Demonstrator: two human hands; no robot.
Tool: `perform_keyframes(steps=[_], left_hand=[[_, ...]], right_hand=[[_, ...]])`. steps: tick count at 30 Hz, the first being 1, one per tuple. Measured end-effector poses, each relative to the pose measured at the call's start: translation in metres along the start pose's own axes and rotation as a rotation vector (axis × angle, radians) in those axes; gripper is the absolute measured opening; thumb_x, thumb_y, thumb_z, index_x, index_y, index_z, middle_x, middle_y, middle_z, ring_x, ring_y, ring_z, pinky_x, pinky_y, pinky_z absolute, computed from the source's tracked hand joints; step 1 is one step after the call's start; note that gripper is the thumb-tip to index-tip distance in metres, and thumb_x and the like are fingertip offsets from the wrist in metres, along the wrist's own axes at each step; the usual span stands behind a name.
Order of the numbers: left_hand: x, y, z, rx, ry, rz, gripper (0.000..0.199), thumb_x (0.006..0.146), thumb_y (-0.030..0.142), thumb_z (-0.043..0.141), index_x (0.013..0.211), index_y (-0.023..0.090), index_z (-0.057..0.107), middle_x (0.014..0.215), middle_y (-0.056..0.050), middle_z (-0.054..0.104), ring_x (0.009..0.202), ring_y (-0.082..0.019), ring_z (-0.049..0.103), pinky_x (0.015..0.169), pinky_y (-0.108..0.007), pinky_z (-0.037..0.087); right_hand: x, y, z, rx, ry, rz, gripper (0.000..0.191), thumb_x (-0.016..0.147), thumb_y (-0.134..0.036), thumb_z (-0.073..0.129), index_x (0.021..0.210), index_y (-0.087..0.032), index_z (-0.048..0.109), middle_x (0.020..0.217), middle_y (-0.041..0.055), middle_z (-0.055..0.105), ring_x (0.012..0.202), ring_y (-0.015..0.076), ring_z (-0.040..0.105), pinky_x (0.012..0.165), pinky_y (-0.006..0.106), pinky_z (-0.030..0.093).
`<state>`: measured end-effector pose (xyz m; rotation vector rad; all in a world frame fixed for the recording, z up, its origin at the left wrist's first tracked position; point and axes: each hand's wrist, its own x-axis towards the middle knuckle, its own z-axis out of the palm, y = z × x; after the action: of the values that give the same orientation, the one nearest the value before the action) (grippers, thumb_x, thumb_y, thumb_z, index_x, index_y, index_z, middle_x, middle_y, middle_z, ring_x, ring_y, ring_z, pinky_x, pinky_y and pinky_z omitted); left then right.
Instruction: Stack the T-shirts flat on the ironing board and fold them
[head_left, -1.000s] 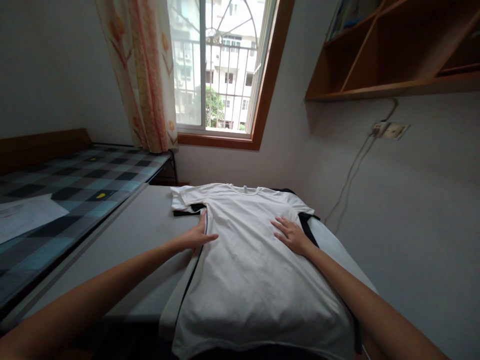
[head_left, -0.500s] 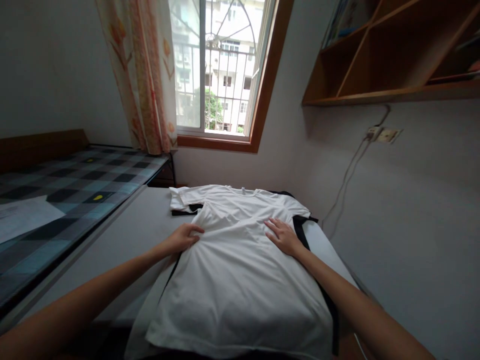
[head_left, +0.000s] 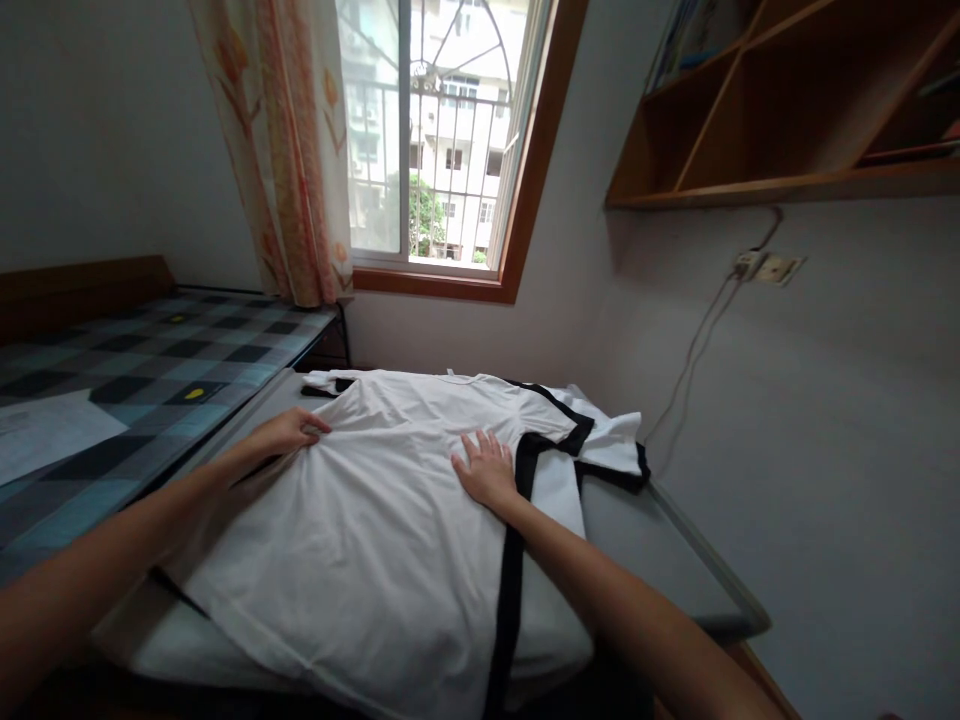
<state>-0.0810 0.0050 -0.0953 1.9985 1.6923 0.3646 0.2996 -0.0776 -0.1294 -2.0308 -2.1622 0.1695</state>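
A white T-shirt [head_left: 390, 520] is spread on a grey-white table [head_left: 667, 550], its neck toward the window and its hem toward me. My left hand [head_left: 289, 432] pinches the shirt's left side below the sleeve, and creases fan out from there. On the right half of the shirt, my right hand [head_left: 487, 468] lies flat with fingers spread. A black garment [head_left: 511, 600] shows as a strip along the shirt's right edge. Beneath that, another white shirt [head_left: 619, 440] sticks out to the right, with more black fabric [head_left: 626, 478] under its sleeve.
To the left is a bed with a checked mattress [head_left: 240, 350], a sheet of paper [head_left: 52, 430] lying on it. A curtain [head_left: 292, 180] hangs beside the barred window [head_left: 450, 150]. Wooden shelves [head_left: 750, 140] and a wall socket [head_left: 776, 268] with cords are at right.
Both hands have moved left, and the top white T-shirt has shifted left with them. More of the black and white layers underneath now shows on the right.
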Motion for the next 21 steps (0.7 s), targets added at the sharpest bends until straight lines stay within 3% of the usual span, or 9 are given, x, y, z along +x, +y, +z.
perform_keyframes(steps=[3,7,9,12,17,21], left_hand=[[0.006,-0.020,-0.020,0.205,0.045,-0.131,0.044,0.060,0.037,0.065,0.098,0.020,0.078,0.103,-0.009,0.075,0.104,-0.035,0.066,0.091,-0.041,0.050],[-0.005,-0.017,-0.023,0.444,0.139,-0.205,0.035,0.075,0.033,0.059,0.104,0.022,0.077,0.114,-0.012,0.070,0.110,-0.037,0.061,0.093,-0.049,0.046],[-0.014,-0.005,-0.013,0.606,0.250,-0.156,0.033,0.081,0.034,0.056,0.103,0.020,0.076,0.126,-0.015,0.063,0.119,-0.040,0.053,0.097,-0.054,0.041],[-0.028,0.012,0.012,0.702,0.369,-0.053,0.041,0.086,0.042,0.052,0.112,0.019,0.073,0.142,-0.017,0.050,0.128,-0.039,0.043,0.102,-0.052,0.037],[-0.041,0.015,0.056,0.583,0.295,-0.049,0.057,0.093,0.055,0.039,0.141,0.026,0.053,0.152,-0.012,0.042,0.139,-0.036,0.035,0.109,-0.053,0.030],[-0.049,0.009,0.074,0.542,0.269,-0.087,0.059,0.096,0.051,0.032,0.149,0.027,0.042,0.156,-0.010,0.036,0.144,-0.036,0.029,0.113,-0.055,0.023]], right_hand=[[-0.010,-0.032,0.001,0.005,-0.046,-0.085,0.070,0.095,-0.062,0.032,0.151,-0.021,0.038,0.160,0.0148,0.027,0.147,0.0364,0.018,0.114,0.055,0.017],[-0.003,-0.035,-0.016,-0.011,-0.030,-0.224,0.060,0.095,-0.063,0.032,0.134,-0.026,0.058,0.147,0.0109,0.049,0.132,0.0317,0.044,0.105,0.048,0.034],[0.013,-0.017,-0.026,-0.035,0.051,-0.209,0.052,0.097,-0.057,0.035,0.126,-0.024,0.064,0.139,0.0101,0.056,0.122,0.0281,0.052,0.101,0.043,0.038],[0.046,0.023,-0.037,-0.095,0.139,-0.146,0.046,0.097,-0.052,0.040,0.121,-0.023,0.067,0.139,0.0116,0.055,0.126,0.0281,0.049,0.103,0.042,0.036],[0.085,0.085,-0.034,-0.121,0.064,-0.031,0.049,0.099,-0.050,0.035,0.134,-0.026,0.059,0.147,0.0107,0.048,0.134,0.0268,0.043,0.108,0.043,0.033],[0.091,0.107,-0.019,-0.123,0.052,-0.016,0.052,0.100,-0.051,0.031,0.144,-0.030,0.049,0.153,0.0071,0.043,0.140,0.0246,0.036,0.112,0.045,0.027]])
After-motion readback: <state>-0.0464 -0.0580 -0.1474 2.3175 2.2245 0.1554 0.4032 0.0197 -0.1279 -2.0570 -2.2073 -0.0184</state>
